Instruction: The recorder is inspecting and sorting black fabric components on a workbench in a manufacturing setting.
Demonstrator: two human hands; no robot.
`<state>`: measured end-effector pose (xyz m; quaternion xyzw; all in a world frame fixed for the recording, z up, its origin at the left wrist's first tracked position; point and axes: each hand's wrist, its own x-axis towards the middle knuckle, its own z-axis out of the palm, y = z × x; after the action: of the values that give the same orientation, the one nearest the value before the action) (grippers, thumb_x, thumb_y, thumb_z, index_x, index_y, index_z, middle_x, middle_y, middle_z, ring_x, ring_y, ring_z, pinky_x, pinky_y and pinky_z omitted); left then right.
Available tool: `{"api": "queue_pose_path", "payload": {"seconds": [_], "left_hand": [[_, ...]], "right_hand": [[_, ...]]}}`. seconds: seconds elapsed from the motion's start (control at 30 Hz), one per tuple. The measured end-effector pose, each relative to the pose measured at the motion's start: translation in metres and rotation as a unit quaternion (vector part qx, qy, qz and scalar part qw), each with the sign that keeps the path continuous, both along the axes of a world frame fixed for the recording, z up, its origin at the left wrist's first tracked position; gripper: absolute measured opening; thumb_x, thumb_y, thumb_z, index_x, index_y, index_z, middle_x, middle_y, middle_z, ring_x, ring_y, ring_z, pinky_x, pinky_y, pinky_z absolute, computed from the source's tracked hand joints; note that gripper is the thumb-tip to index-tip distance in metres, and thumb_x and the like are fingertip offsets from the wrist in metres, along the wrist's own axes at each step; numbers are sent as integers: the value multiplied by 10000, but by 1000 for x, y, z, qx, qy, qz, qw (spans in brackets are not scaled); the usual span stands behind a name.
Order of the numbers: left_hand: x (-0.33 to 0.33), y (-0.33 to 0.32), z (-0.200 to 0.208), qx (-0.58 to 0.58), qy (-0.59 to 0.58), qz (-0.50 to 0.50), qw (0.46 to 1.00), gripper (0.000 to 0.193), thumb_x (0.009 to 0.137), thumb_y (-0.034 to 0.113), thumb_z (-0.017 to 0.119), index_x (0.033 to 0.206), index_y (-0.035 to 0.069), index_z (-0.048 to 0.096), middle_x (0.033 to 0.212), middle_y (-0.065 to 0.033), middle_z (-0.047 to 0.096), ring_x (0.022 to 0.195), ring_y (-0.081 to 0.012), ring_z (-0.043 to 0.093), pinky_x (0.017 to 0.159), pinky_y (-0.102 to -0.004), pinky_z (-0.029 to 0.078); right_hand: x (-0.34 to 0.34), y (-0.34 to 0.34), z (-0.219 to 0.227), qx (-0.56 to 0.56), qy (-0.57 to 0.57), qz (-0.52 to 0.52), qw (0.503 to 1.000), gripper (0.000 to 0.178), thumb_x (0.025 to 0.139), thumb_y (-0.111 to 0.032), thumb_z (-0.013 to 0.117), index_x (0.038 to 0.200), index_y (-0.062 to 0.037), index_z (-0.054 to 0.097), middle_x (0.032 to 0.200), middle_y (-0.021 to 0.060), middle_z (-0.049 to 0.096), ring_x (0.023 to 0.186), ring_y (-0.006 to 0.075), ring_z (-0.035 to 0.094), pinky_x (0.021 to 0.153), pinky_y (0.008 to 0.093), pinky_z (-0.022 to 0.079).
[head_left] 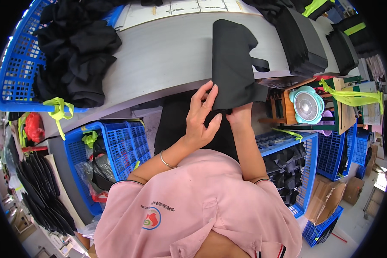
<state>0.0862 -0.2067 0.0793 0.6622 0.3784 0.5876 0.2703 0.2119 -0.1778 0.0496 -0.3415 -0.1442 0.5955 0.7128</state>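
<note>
From the wearer's head, a wide fisheye view looked steeply down over the pink shirt (pixel 189 193) at lower centre, near the left hand (pixel 201 118) and right hand (pixel 240 114) mid-frame, facing the grey table (pixel 167 47), bowed by the lens, across the top; black filled the corners.

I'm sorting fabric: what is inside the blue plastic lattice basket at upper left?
Crumpled black fabric pieces are heaped in the blue plastic basket; anything lying beneath them is covered.

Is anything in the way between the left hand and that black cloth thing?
Nothing visible is in the way: the left hand is at the left edge of the black cloth piece, which partly hides the right hand.
</note>
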Motion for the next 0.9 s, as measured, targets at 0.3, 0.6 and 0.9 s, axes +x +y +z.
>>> {"api": "queue_pose_path", "payload": {"seconds": [0.3, 0.6, 0.9], "left_hand": [[-22, 21, -53, -312, -242, 37, 918, 449, 953, -8, 491, 1391, 43, 577, 848, 21, 643, 713, -32, 538, 674, -184, 466], [5, 18, -87, -431, -360, -82, 823, 215, 1008, 109, 538, 1102, -5, 694, 987, -13, 697, 796, -56, 599, 735, -227, 504], [8, 28, -91, -503, -346, -106, 785, 267, 978, 159, 587, 731, 56, 602, 720, 37, 607, 674, -33, 509, 614, -219, 393]], "right_hand": [[9, 22, 26, 100, -423, 226, 872, 392, 928, -164, 680, 1250, 25, 563, 1242, 94, 617, 1128, 182, 561, 969, 331, 457], [-17, 23, -21, 30, -885, 2, 464, 278, 826, -88, 568, 1083, 10, 610, 1017, 191, 612, 998, 404, 591, 923, 506, 462], [-20, 27, -30, -14, -847, 252, 468, 397, 820, -110, 612, 1210, -35, 610, 1236, 171, 599, 1169, 380, 568, 1032, 521, 433]]}}
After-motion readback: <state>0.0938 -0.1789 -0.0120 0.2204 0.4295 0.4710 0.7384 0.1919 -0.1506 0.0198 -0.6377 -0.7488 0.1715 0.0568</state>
